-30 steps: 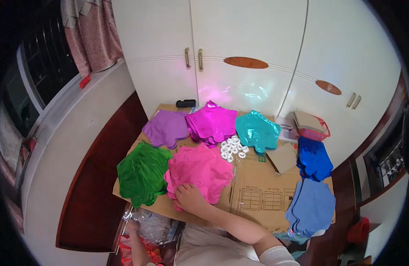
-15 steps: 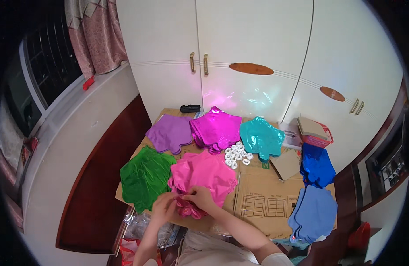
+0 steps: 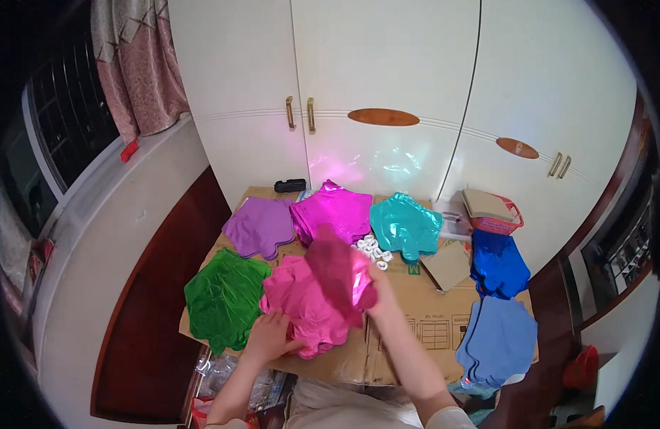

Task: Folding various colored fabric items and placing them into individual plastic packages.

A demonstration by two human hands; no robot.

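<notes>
Your right hand (image 3: 376,286) pinched one pink foil balloon (image 3: 337,268), lifted clear above the pink stack (image 3: 305,311); your left hand (image 3: 269,336) lay flat, open, steadying that stack on the cardboard (image 3: 415,322).

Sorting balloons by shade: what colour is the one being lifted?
Hot pink foil balloon, in the right hand; head view.
</notes>
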